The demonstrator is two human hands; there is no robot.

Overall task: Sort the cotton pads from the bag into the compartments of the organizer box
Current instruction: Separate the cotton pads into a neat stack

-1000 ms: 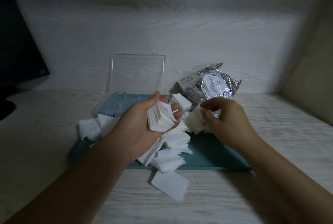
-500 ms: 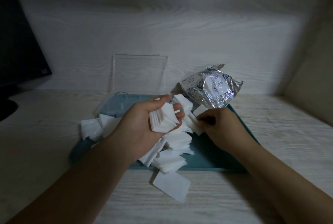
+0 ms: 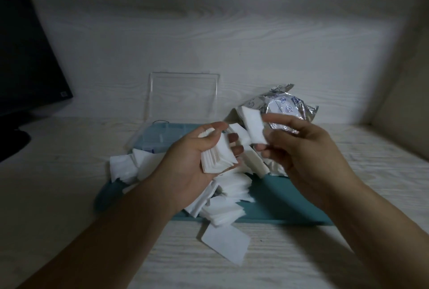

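A stack of cotton pads [image 3: 217, 155] is gripped in the left hand [image 3: 192, 161]; one pad [image 3: 254, 126], pinched by the right hand [image 3: 299, 149] above the organizer box [image 3: 157, 137], should be squared onto it.

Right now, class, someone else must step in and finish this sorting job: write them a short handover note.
Left hand holds a stack of pads. Right hand pinches one pad in its fingers, raised beside the stack.
Loose pads lie heaped on the teal tray; one has slid onto the table. Bag sits at the back right, organizer box open behind the left hand.
Done: bag emptied out, stacking begun.
Left: gather the rest, fill the compartments. Whether any hold pads cannot be seen.
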